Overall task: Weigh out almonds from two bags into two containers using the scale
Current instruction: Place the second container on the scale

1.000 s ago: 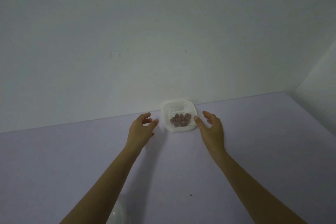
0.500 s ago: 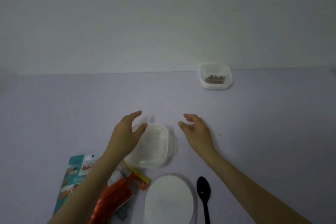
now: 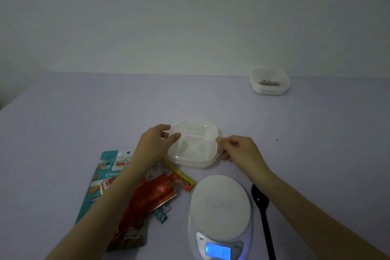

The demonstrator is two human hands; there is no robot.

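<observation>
Empty white container (image 3: 196,143) with slotted insert sits mid-table (image 3: 63,122), gripped both sides: left hand (image 3: 156,145) curled on its left rim, thumb over the edge; right hand (image 3: 240,150) pinching the right rim. Can't tell if it's lifted off the surface. Just nearer, the scale (image 3: 220,213) at the front edge, display lit blue. Black spoon (image 3: 261,207) just right of the scale. Teal bag (image 3: 101,179) and orange bag (image 3: 147,200) lie front-left under the left forearm, binder clip (image 3: 161,215) beside them. Second container (image 3: 269,88) holding almonds (image 3: 270,82) at the far edge, right.
</observation>
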